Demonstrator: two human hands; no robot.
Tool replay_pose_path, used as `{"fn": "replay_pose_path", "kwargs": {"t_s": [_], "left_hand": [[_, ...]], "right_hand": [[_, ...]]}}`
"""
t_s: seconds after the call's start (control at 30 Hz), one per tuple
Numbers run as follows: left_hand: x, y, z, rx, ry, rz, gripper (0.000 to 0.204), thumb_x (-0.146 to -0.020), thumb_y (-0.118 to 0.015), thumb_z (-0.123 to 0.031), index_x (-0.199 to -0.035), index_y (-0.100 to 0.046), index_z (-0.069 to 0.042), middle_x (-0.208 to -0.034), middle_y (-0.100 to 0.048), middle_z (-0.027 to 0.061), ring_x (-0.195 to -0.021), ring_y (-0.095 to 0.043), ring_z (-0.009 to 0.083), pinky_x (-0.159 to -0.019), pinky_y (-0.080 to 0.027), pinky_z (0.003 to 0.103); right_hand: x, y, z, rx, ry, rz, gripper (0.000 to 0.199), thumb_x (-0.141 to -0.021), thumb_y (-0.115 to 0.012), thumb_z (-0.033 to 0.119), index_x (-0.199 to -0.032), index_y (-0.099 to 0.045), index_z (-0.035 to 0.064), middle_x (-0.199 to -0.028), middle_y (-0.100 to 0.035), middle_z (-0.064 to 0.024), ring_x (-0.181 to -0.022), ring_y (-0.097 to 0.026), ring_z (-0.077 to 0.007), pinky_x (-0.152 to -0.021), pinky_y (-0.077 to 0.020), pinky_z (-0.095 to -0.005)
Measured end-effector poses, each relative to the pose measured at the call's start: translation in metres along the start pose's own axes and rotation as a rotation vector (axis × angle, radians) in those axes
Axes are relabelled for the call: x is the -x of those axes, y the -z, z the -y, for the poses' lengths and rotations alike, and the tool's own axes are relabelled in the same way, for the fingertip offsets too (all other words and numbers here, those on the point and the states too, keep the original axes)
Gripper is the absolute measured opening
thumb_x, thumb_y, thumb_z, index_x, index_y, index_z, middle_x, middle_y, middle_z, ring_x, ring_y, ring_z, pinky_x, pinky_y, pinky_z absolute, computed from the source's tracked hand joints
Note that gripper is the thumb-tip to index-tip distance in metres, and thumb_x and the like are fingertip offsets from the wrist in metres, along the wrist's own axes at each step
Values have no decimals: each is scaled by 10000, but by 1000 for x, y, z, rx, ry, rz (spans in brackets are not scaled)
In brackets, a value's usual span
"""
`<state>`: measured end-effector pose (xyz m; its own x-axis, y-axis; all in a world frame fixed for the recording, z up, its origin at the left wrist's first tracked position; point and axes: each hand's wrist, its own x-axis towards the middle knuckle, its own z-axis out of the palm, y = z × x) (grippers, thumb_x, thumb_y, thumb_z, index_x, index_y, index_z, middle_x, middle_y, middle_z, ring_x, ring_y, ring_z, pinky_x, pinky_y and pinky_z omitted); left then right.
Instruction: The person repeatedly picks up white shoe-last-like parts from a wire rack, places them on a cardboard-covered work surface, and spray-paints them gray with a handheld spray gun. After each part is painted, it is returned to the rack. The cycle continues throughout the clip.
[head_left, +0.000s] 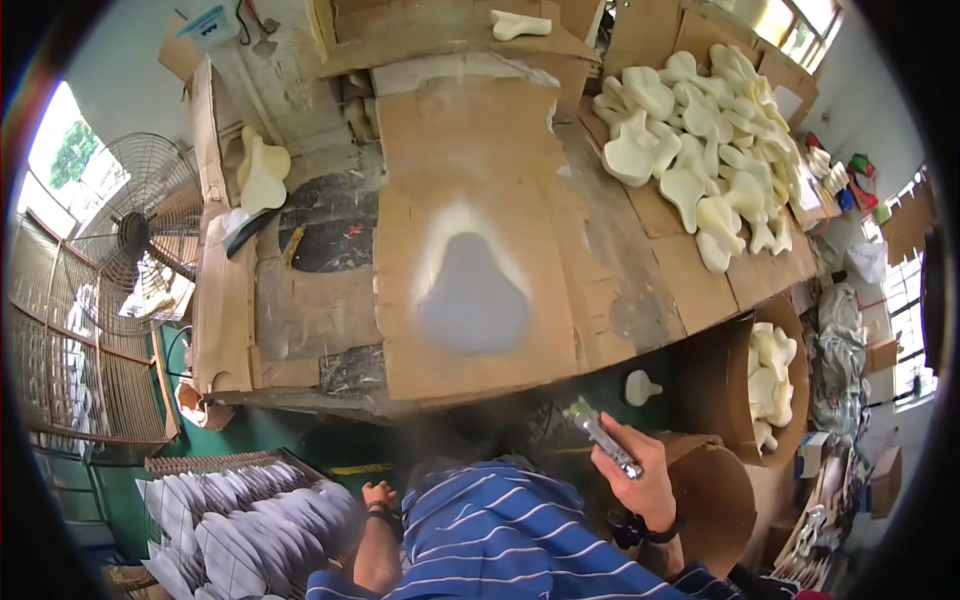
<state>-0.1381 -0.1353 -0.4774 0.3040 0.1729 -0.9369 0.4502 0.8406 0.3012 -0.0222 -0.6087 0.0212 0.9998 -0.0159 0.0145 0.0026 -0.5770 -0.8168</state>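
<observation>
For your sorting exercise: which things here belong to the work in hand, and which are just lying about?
In the work: spray gun in right hand; grey sprayed pieces by left hand; sprayed cardboard sheet; cream foam pieces.

Lying about: fan; cardboard boxes; bags.

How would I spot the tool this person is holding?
Start at the cardboard-covered table with the grey spray stain. Just below its near edge, right of the blue striped shirt, the right hand grips a slim metal spray gun. It is the only shiny thing among pale foam shapes.
</observation>
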Motion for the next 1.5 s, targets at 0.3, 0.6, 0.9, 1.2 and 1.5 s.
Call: {"fn": "replay_pose_path", "kwargs": {"t_s": [0.3,0.6,0.9,1.2,1.5], "left_hand": [[-20,29,-18,-296,-51,-29,783,-922,-603,-101,-1546,-151,-239,-949,-599,124,-659,-609,266,-598,-525,495],[7,6,-4,-294,-71,-38,693,-910,-590,-83,-1488,-222,-186,-894,-602,108,-623,-610,260,-472,-467,458],[-16,11,-7,-550,-98,-92,708,-905,-601,-107,-1501,-219,-123,-897,-624,114,-647,-649,263,-562,-563,505],[33,-63,-10,-678,-225,-184,748,-899,-598,-90,-1530,-200,-148,-954,-629,96,-667,-652,225,-620,-586,469],[24,-15,5,-505,-169,-175,745,-913,-589,-70,-1537,-194,-159,-962,-622,122,-664,-635,249,-605,-559,486]], "right_hand": [[-29,-5,13,-45,134,85,491,-821,-751,9,-1285,-603,-49,-941,-686,-176,-754,-660,-280,-704,-519,-321],[-14,9,13,-36,58,220,517,-791,-750,-13,-1286,-602,-47,-942,-681,-185,-768,-660,-310,-715,-521,-332],[16,40,-10,-7,-107,48,444,-823,-739,23,-1250,-640,-48,-875,-680,-150,-674,-639,-219,-650,-496,-302],[8,30,-28,-52,-68,-135,412,-846,-730,42,-1235,-645,-66,-838,-672,-127,-646,-597,-153,-612,-479,-283],[-36,10,-15,-59,78,-106,419,-844,-738,38,-1238,-637,-64,-765,-630,-112,-610,-563,-154,-581,-457,-287]]}}
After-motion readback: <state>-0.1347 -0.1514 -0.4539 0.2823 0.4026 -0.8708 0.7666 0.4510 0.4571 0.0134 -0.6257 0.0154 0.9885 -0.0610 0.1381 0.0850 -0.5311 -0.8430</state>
